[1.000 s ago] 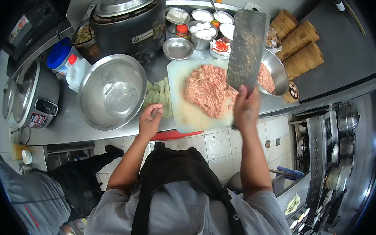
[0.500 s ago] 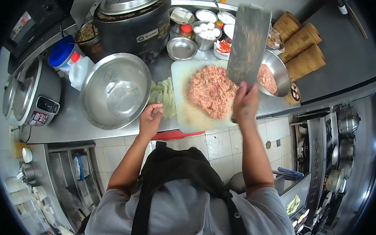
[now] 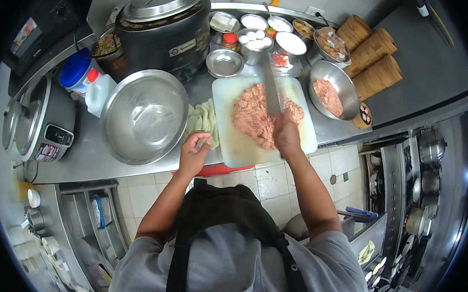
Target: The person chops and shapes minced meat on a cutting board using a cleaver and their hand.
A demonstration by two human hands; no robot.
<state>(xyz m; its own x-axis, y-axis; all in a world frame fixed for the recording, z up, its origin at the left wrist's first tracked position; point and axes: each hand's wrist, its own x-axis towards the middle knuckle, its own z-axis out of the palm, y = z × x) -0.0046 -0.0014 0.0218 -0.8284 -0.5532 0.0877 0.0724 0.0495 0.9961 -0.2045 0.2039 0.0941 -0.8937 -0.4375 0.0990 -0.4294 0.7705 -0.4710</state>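
Right hand (image 3: 286, 135) wrapped tight round the handle of a cleaver (image 3: 271, 90), and there's the blade, nearly edge-on to us, pointing to about half past eleven, right across the minced meat (image 3: 250, 118)! Has the edge bitten in? Can't tell from up here. To chop well, I'd say: keep the wrist loose, let the blade's weight work, land it square, shift each cut a little sideways and fold the spread edges back to the middle.

And the left hand (image 3: 195, 146)? Fingers loosely curled, nothing visible in its grasp, sensibly well apart from that blade. The mince sits at ten o'clock from the right hand, close by, and at two o'clock from the left, piled on a white cutting board (image 3: 303, 138).

Further out, a green cloth (image 3: 204, 118) at twelve from the left hand, a large steel bowl (image 3: 151, 116) at ten; a smaller steel bowl (image 3: 349, 91), holding more mince, at half past one from the right.
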